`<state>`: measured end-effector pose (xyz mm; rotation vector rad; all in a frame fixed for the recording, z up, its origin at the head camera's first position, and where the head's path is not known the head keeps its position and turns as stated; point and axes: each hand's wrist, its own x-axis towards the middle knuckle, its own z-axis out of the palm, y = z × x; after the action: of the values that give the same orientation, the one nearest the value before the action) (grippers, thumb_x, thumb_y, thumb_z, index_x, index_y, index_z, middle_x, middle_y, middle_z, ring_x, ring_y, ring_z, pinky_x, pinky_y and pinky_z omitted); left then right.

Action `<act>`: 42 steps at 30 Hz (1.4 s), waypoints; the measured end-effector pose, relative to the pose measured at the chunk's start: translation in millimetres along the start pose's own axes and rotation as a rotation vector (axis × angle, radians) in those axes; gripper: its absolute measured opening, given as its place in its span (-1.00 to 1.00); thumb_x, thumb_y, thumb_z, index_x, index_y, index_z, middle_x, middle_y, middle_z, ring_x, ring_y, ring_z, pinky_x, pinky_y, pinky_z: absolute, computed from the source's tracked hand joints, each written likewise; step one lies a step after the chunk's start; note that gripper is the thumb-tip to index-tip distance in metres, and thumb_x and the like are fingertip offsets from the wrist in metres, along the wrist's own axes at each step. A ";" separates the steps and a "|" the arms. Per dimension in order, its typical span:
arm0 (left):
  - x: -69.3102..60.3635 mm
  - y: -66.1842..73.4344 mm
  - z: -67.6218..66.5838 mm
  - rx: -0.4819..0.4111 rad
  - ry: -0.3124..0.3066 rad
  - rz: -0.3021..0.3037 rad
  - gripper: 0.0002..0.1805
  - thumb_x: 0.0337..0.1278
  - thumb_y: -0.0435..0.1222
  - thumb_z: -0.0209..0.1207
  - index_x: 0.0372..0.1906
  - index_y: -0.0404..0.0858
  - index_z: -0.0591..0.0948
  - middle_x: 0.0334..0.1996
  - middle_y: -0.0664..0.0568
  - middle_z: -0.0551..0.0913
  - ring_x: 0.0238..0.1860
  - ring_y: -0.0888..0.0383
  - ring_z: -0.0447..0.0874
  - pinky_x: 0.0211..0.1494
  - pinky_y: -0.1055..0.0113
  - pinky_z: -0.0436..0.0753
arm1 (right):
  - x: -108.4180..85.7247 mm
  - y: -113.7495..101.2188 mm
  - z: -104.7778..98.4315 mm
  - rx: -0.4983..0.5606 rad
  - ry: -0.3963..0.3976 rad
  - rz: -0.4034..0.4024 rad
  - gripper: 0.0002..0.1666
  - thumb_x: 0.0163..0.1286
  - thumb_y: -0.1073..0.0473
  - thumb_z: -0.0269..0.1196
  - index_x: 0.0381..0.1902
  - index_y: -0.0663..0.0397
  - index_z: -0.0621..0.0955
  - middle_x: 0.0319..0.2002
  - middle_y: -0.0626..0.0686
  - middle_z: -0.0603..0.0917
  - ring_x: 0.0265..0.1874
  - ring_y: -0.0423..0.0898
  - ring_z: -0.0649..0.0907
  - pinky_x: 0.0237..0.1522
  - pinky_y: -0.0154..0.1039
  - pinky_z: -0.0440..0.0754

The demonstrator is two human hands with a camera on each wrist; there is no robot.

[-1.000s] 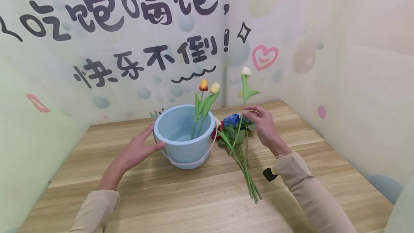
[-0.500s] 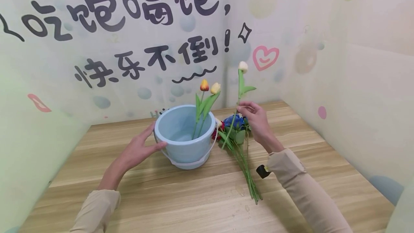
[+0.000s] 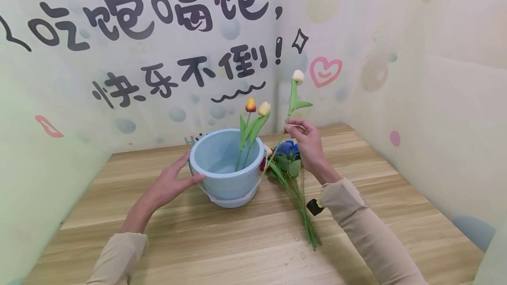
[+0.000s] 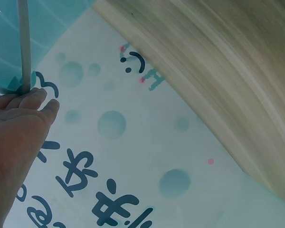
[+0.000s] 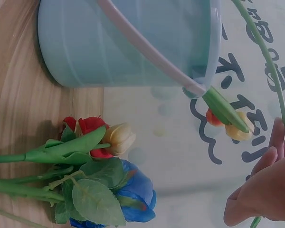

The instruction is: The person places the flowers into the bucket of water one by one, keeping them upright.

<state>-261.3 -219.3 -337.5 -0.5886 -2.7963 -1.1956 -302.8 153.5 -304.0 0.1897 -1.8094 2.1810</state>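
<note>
The light blue bucket (image 3: 225,188) stands upright on the wooden table. Against its left side and rim rests my left hand (image 3: 168,186), thumb along the front; in the left wrist view the fingers (image 4: 26,102) touch the bucket near its handle. Inside lean a red-and-yellow tulip (image 3: 251,105) and a pale yellow tulip (image 3: 264,108). To the right of the bucket, my right hand (image 3: 310,144) pinches the stem of a white tulip (image 3: 298,77) between thumb and fingers. The bloom points up, and the lower stem end slants down beside the bucket's right wall, outside it.
On the table right of the bucket lies a bunch of flowers with blue roses (image 3: 288,149), red blooms (image 5: 90,126) and a cream tulip (image 5: 119,137); their stems (image 3: 305,219) point toward me. A printed wall (image 3: 158,113) closes off the back.
My right hand has moved left and slightly up with the white tulip, bringing its stem end beside the bucket. The left hand and the bucket have stayed in place.
</note>
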 end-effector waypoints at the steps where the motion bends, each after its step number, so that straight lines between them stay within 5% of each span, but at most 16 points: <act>1: 0.1 -0.1 0.2 0.000 0.000 0.000 0.00 0.35 0.10 0.28 0.70 -0.05 0.04 0.62 -0.21 0.07 0.57 -0.36 0.03 0.39 -0.48 0.18 | 0.1 0.0 0.7 0.003 0.003 -0.002 -0.79 0.49 0.37 0.25 0.03 0.36 0.59 -0.38 -0.14 0.74 -0.23 -0.14 0.60 -0.10 -0.33 0.49; 21: 0.8 -0.8 1.0 -0.001 0.003 0.012 0.00 0.36 0.09 0.28 0.70 -0.07 0.03 0.63 -0.22 0.06 0.57 -0.37 0.02 0.39 -0.48 0.19 | 0.1 1.9 15.8 0.027 0.029 -0.038 -0.78 0.48 0.37 0.27 0.03 0.37 0.59 -0.38 -0.11 0.73 -0.24 -0.18 0.64 -0.04 -0.28 0.52; 42: 0.6 -1.1 1.2 0.000 0.005 0.018 -0.01 0.36 0.08 0.28 0.70 -0.04 0.03 0.62 -0.22 0.10 0.56 -0.37 0.05 0.37 -0.50 0.20 | 4.7 0.0 22.8 0.073 0.081 -0.034 -0.90 0.52 0.33 0.25 -0.06 0.14 0.59 -0.37 -0.14 0.74 -0.20 -0.14 0.61 -0.13 -0.34 0.46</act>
<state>-262.2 -219.0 -338.9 -0.6084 -2.7814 -1.1917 -309.4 132.0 -298.2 0.1451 -1.6729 2.2006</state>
